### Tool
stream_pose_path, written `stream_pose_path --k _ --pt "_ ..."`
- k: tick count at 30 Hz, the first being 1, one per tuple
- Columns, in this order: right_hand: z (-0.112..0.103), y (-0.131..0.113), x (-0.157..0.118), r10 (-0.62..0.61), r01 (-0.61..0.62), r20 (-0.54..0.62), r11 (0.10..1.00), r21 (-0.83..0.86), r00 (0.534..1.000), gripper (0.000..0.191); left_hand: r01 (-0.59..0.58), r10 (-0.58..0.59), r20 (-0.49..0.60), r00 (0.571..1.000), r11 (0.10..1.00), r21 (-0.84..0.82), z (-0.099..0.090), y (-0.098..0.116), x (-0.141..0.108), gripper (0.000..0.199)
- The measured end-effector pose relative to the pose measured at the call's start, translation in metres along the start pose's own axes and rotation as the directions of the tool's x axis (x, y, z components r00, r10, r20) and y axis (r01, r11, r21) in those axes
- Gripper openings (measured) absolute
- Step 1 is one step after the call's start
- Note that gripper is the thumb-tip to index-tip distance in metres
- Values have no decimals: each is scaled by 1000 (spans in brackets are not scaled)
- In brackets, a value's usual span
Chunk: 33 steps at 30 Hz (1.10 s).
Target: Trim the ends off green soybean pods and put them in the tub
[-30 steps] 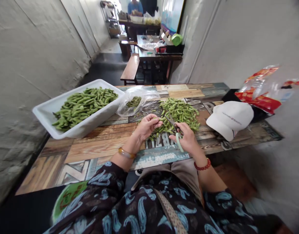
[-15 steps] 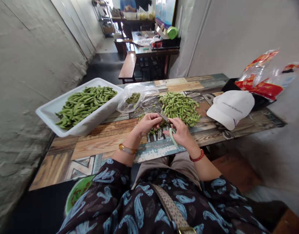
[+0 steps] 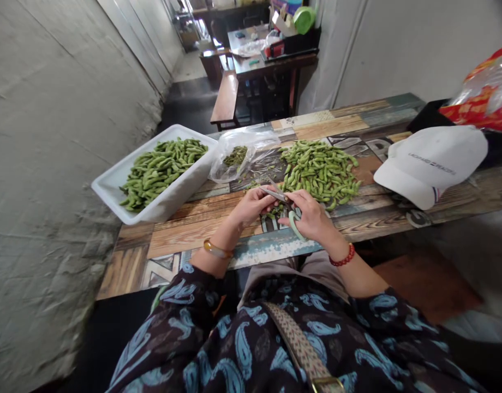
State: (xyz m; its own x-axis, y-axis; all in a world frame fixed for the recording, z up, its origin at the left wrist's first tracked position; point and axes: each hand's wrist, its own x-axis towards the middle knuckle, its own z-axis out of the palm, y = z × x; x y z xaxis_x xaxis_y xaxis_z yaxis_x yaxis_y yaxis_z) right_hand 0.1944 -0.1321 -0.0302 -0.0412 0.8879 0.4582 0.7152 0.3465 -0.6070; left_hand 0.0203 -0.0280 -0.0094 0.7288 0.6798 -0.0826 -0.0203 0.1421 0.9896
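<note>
My right hand (image 3: pixel 310 217) is closed around scissors (image 3: pixel 294 224) with pale green handles. Their blades are parted and point left, toward my left hand (image 3: pixel 255 207). The left fingers are pinched together at the blades; what they hold, if anything, is hidden. Beyond my right hand a pile of green soybean pods (image 3: pixel 316 172) covers part of the table (image 3: pixel 181 232). Small trimmings lie under and around both hands. Behind my left hand a clear plastic bag (image 3: pixel 220 170) contains dark green scraps (image 3: pixel 235 156).
At the left stands a white tub (image 3: pixel 169 210) with many pods (image 3: pixel 163 169) in it. A white cap (image 3: pixel 433 161) lies at the right, in front of a red and clear plastic package (image 3: pixel 486 101). A bench (image 3: pixel 225 98) and another table (image 3: pixel 251 46) stand farther back.
The view has tilted down and swung left, so the table's things appear farther right. The scissor blades look more widely parted. Both hands stay close together over the trimmings.
</note>
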Motion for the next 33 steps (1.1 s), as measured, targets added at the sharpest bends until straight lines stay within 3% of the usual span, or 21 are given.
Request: stream_pose_path --k 5,13,17,21,23,25,28,31,33 --pt "1 -2 3 -22 23 22 999 -33 1000 48 -60 61 -19 998 997 50 -2 1 -1 36" --pt "-10 -5 -1 -7 15 106 997 -71 994 46 -93 87 58 995 990 108 -6 3 -2 37" --pt "-21 1 -5 67 -49 134 990 -134 989 45 -88 91 -13 996 985 148 -5 6 -1 25" --pt "-31 13 -11 175 -171 5 966 -192 985 43 -111 121 -164 979 992 68 -11 6 4 5" --pt "-34 17 -15 207 -210 -36 955 -212 978 43 -133 174 -221 960 974 185 -15 3 7 4" --pt "-35 19 -17 215 -220 -45 950 -221 976 44 -139 252 -220 942 893 428 -16 0 9 8" --pt "-33 18 -21 215 -214 -16 952 -220 976 46 -109 283 -124 951 684 722 -10 -5 10 10" --pt "-30 17 -22 219 -214 6 955 -205 976 46 -74 243 -73 967 546 834 3 -8 11 11" --pt "-29 16 -22 218 -213 3 958 -190 976 46 -79 237 -50 970 504 860 9 -10 14 11"
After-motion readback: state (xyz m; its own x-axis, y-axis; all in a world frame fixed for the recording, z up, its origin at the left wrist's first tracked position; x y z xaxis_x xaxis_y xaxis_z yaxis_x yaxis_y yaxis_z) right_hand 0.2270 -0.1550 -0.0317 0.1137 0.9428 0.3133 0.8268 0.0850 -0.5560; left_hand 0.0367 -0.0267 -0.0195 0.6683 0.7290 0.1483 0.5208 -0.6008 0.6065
